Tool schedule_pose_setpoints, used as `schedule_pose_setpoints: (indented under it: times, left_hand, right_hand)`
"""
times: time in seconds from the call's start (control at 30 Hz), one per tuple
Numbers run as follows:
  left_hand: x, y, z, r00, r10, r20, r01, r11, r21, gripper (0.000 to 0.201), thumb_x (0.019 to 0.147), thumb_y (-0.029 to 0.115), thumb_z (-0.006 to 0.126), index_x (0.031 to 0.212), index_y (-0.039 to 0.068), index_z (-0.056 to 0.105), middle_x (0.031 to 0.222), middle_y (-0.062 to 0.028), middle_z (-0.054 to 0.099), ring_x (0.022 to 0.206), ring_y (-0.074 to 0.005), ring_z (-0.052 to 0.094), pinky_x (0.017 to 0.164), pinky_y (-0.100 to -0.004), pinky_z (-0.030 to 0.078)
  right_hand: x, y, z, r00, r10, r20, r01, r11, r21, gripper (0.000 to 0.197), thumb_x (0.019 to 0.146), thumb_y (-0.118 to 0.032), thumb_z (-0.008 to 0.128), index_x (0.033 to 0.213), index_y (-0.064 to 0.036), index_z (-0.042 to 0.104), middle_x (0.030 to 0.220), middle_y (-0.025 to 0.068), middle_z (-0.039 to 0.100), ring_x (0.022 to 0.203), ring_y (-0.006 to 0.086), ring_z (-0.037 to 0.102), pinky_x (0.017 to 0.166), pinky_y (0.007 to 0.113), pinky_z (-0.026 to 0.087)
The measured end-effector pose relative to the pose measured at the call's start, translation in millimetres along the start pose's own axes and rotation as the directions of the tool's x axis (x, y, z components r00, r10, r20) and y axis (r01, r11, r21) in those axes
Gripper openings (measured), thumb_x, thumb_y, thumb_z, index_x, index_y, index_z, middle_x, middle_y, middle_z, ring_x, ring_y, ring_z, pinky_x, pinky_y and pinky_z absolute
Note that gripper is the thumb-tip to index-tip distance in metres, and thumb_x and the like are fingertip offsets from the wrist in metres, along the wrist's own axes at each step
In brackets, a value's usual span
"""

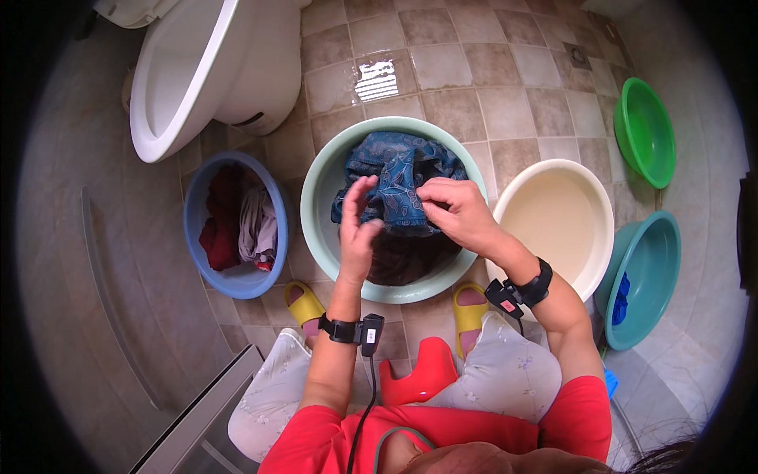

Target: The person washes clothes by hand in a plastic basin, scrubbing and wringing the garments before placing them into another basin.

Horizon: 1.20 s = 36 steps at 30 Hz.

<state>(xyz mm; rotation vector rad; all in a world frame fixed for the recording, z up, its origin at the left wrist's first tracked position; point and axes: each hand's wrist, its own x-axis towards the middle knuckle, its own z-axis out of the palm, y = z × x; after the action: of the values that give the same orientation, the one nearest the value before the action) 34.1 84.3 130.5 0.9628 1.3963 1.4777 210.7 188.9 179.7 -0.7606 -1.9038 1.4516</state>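
Note:
In front of me stands a large pale green basin with wet-looking laundry in it. On top lies a blue garment with a leaf-like pattern, bunched up. A dark brown cloth lies beneath it at the basin's near side. My right hand is closed, its fingertips pinching the blue garment at its right part. Over the garment's left part my left hand is held up, thumb and fingers apart, with nothing seen in it.
A blue basin with dark red and pale clothes stands left. At right are a cream basin of cloudy water, a teal basin holding something blue, and a green basin. A toilet stands far left; a red stool is beneath me.

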Motion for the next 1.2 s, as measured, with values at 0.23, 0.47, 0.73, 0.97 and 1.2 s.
schedule_pose_setpoints:
  times: [0.23, 0.47, 0.73, 0.97, 1.2]
  left_hand:
    - [-13, -60, -35, 0.997, -0.037, -0.063, 0.073, 0.641, 0.764, 0.037, 0.071, 0.000, 0.062, 0.109, 0.002, 0.063, 0.103, -0.0198, 0.065, 0.096, -0.0408, 0.061, 0.084, -0.0439, 0.049]
    - [-6, -23, -44, 0.986, 0.128, -0.110, 0.032, 0.494, 0.869, 0.056, 0.070, -0.005, 0.059, 0.125, 0.003, 0.054, 0.124, -0.0164, 0.053, 0.119, -0.0365, 0.047, 0.102, -0.0425, 0.038]
    - [6, 48, 30, 0.989, 0.146, 0.034, -0.148, 0.916, 0.373, 0.029, 0.078, 0.012, 0.075, 0.102, 0.001, 0.062, 0.095, -0.0078, 0.062, 0.081, -0.0189, 0.061, 0.074, -0.0283, 0.049]
    - [-2, 21, 21, 0.970, -0.149, -0.190, 0.126, 0.984, -0.130, 0.011, 0.092, 0.008, 0.065, 0.097, -0.002, 0.067, 0.090, 0.0046, 0.060, 0.081, -0.0029, 0.052, 0.072, -0.0180, 0.043]
    - [22, 19, -10, 0.784, -0.218, -0.581, -0.097, 0.882, -0.461, 0.006, 0.097, 0.013, 0.058, 0.099, 0.008, 0.061, 0.086, 0.0016, 0.063, 0.073, -0.0060, 0.057, 0.068, -0.0216, 0.049]
  right_hand:
    - [11, -36, -19, 0.947, -0.276, -0.165, 0.268, 0.961, -0.072, 0.016, 0.077, 0.001, 0.068, 0.093, 0.0002, 0.065, 0.078, 0.0098, 0.059, 0.075, 0.0248, 0.054, 0.070, 0.034, 0.045]
    - [9, -39, -16, 0.957, -0.140, -0.254, 0.119, 0.988, -0.097, 0.017, 0.085, 0.004, 0.063, 0.102, 0.0016, 0.064, 0.084, 0.0100, 0.060, 0.067, 0.0184, 0.056, 0.061, 0.029, 0.046]
    - [3, -18, 4, 0.983, 0.000, -0.186, 0.008, 0.999, 0.044, 0.022, 0.088, 0.000, 0.062, 0.109, 0.0024, 0.064, 0.085, 0.0122, 0.060, 0.072, 0.0209, 0.060, 0.064, 0.029, 0.048]
    - [-7, 9, 15, 0.999, -0.032, 0.027, 0.041, 0.900, -0.435, 0.051, 0.086, -0.010, 0.067, 0.133, -0.0031, 0.050, 0.098, 0.0128, 0.062, 0.080, 0.0276, 0.059, 0.071, 0.036, 0.050]
    - [-20, 45, -1, 0.991, 0.134, 0.021, -0.089, 0.759, -0.645, 0.030, 0.078, -0.002, 0.061, 0.108, -0.0088, 0.062, 0.086, 0.0150, 0.061, 0.083, 0.0353, 0.062, 0.069, 0.044, 0.051]
